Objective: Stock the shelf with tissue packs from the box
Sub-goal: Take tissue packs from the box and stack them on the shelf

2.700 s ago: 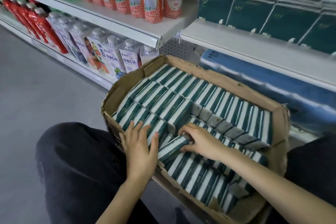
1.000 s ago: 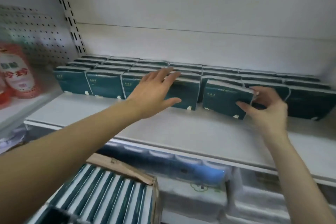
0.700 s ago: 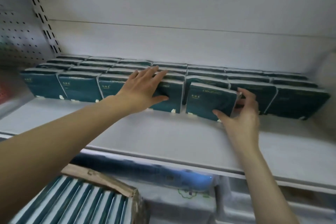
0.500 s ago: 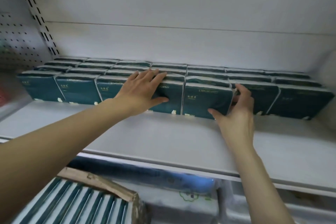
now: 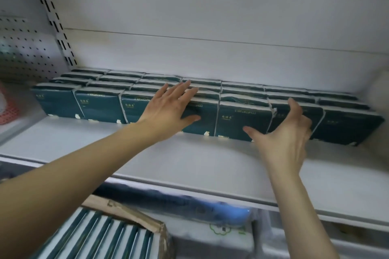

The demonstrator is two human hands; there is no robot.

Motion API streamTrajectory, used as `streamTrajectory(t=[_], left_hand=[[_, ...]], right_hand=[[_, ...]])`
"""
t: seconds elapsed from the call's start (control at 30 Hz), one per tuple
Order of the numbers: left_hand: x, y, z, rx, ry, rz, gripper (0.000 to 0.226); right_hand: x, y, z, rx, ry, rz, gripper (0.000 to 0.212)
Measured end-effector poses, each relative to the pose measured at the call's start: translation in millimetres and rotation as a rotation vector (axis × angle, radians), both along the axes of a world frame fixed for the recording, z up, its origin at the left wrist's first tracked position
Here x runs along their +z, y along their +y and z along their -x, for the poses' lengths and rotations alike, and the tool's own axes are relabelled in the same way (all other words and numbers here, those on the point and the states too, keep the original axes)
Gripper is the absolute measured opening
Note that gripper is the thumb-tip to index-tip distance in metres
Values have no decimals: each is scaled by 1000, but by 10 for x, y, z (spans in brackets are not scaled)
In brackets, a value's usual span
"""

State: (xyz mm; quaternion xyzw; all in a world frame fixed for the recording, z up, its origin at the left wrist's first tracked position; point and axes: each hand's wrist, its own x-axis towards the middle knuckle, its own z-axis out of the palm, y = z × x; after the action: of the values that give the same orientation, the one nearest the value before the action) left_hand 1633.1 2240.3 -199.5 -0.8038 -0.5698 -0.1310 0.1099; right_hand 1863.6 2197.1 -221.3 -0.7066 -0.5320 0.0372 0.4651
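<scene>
White shelf (image 5: 189, 159) has tissue packs (image 5: 99, 103) rows deep at the back, bare room up front, my left grip (image 5: 168, 109) spread flat on one, right grip (image 5: 284, 136) open beside the next, and the cardboard box (image 5: 134, 214) below looks loaded.

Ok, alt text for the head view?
Left hand lies flat on a dark green tissue pack in the front row on a white shelf; right hand open beside the next pack. A cardboard box of more packs sits below left.

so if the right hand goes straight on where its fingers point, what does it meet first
Right hand: the front-row tissue pack just behind it, possibly touching already; depth is unclear.
</scene>
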Motion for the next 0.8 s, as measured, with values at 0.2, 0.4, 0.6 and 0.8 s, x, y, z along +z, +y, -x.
streamTrajectory(t=[0.2, 0.4, 0.6, 0.8], left_hand=[[18, -655, 215, 8, -207, -25, 71], [-385, -1936, 634, 22, -389, 93, 75], [-906, -3217, 1072, 144, -500, 303, 80], [-1329, -4143, 1388, 275, -403, 525, 87]], right_hand=[[151, -543, 329, 273, 121, -201, 87], [-278, -1384, 969, 659, 54, -49, 72], [-644, -2075, 1395, 1023, 2, 281, 56], [-843, -2352, 1564, 1242, -661, 833, 68]])
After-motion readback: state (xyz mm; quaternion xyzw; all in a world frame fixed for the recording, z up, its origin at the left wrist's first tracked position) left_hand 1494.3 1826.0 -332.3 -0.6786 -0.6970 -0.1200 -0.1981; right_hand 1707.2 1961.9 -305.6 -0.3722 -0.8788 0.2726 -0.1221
